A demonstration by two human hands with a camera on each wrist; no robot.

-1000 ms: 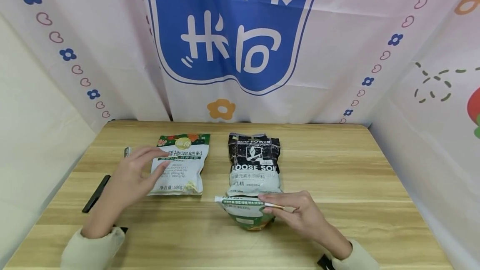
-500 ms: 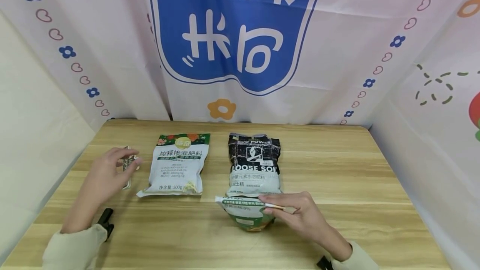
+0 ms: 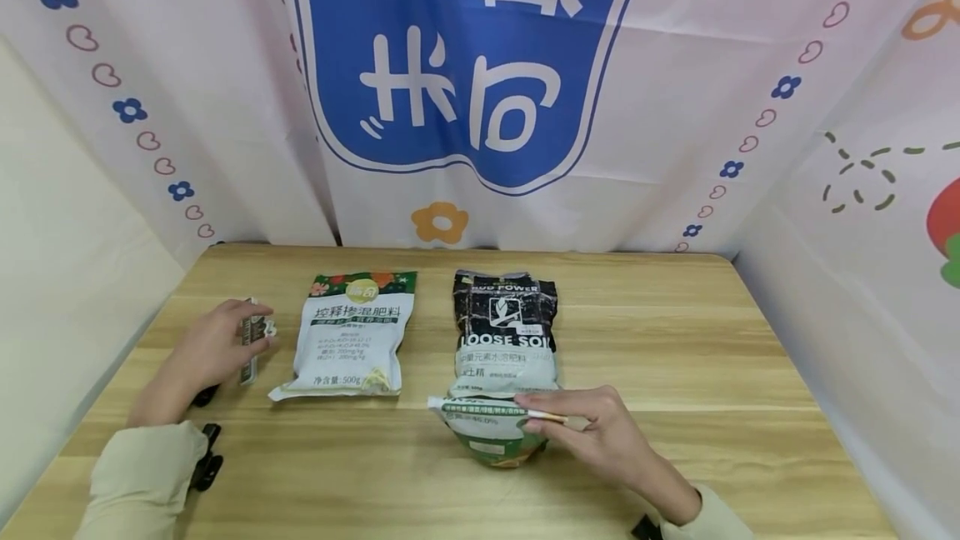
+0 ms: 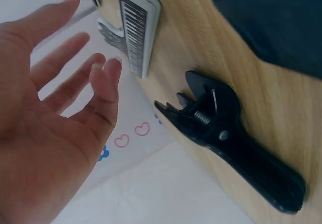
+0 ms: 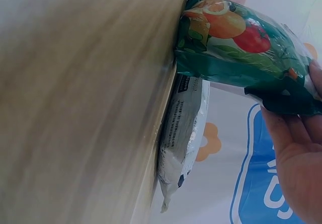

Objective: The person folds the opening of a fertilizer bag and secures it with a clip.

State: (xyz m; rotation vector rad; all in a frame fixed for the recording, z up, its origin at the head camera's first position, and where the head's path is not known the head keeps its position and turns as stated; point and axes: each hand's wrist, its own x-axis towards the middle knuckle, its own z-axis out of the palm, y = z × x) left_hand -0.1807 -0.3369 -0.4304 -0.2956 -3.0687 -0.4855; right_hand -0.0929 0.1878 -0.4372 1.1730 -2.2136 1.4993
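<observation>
My right hand [image 3: 600, 427] pinches the top edge of a green and white fertilizer bag [image 3: 491, 440], held upright in front of the black and grey LOOSE SOIL bag [image 3: 506, 348]. Fruit pictures cover the near face of this fertilizer bag [image 5: 236, 38] in the right wrist view. At the left, my left hand [image 3: 213, 344] reaches over a small white and dark object [image 3: 250, 361] with a striped panel. Its fingers are loosely bent and apart, the fingertips beside the striped object [image 4: 136, 32] in the left wrist view, with nothing between them.
A white fertilizer bag [image 3: 356, 340] with a green top lies flat between the two hands. Black spring clips [image 3: 206, 461] lie by the left forearm, one clip [image 4: 221, 138] large in the left wrist view. A printed curtain [image 3: 465, 107] hangs behind the wooden table [image 3: 660, 315].
My left hand has moved left, off the white fertilizer bag and over to the small striped object. The right hand keeps holding the green and white bag in the same place.
</observation>
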